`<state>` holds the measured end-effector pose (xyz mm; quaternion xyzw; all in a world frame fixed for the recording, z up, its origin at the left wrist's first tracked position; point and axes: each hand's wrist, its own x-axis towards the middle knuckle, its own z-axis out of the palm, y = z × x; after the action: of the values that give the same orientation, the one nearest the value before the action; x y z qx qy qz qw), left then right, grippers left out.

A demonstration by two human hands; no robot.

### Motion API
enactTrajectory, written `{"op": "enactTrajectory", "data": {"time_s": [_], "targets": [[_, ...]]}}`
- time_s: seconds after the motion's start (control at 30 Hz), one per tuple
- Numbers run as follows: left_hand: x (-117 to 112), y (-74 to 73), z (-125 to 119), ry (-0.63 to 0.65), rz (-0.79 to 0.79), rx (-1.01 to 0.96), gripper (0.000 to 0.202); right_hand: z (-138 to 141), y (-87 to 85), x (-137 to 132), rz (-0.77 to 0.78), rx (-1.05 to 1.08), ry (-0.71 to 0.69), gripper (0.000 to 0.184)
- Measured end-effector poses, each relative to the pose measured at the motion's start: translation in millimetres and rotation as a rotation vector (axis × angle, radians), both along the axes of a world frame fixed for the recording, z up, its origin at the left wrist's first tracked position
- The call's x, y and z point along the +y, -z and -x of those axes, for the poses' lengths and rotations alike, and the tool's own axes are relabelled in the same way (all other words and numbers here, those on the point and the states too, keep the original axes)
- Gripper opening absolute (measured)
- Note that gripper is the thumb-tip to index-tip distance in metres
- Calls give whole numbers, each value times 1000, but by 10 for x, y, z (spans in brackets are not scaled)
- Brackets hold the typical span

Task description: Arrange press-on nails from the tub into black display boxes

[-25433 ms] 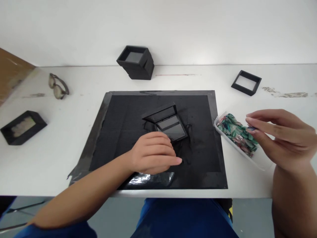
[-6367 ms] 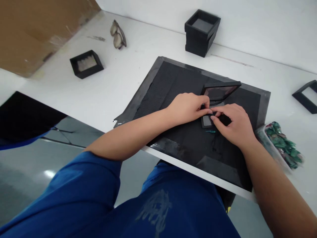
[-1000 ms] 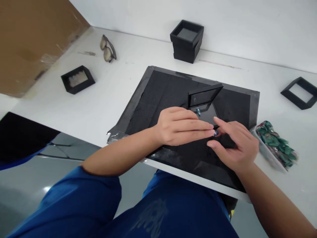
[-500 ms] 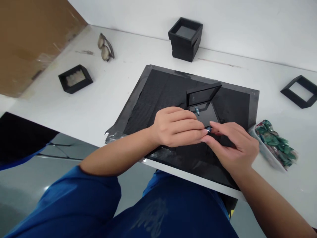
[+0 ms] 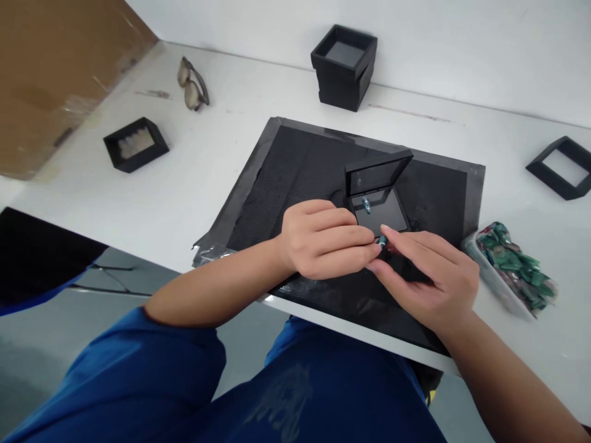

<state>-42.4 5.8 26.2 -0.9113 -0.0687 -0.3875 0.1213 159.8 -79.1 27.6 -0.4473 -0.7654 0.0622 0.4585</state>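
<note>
A small black hinged case (image 5: 381, 194) stands open on a black mat (image 5: 300, 166), with one teal piece (image 5: 366, 205) lying inside it. My left hand (image 5: 323, 240) rests closed on the mat at the case's near edge. My right hand (image 5: 427, 274) meets it fingertip to fingertip, and a small teal piece (image 5: 381, 240) is pinched between the two hands. Which fingers carry it is hard to tell.
A clear tray of green and pink pieces (image 5: 512, 267) lies right of the mat. Black boxes stand at the back (image 5: 344, 64), the left (image 5: 135, 143) and the far right (image 5: 561, 167). Glasses (image 5: 191, 85) and cardboard (image 5: 50, 67) are at the left.
Over the last second my right hand moved left and closed in on my left hand's fingertips. The small teal piece went from under my right fingers to between both hands.
</note>
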Motion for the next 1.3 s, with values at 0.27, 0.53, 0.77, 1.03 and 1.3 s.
{"op": "enactTrajectory", "data": {"time_s": [0.27, 0.53, 0.77, 1.03, 1.3], "targets": [[-79, 99, -81, -104, 73, 2, 12, -79, 27, 65, -139, -241, 31, 26], [63, 91, -95, -187, 354, 91, 51, -287, 104, 209, 143, -97, 99, 13], [210, 83, -69, -402, 634, 115, 48, -271, 250, 438, 227, -290, 161, 28], [195, -19, -109, -744, 880, 212, 34, -233, 361, 588, 326, -570, 108, 46], [143, -65, -143, -737, 996, 288, 32, -233, 411, 563, 246, -383, 198, 44]]}}
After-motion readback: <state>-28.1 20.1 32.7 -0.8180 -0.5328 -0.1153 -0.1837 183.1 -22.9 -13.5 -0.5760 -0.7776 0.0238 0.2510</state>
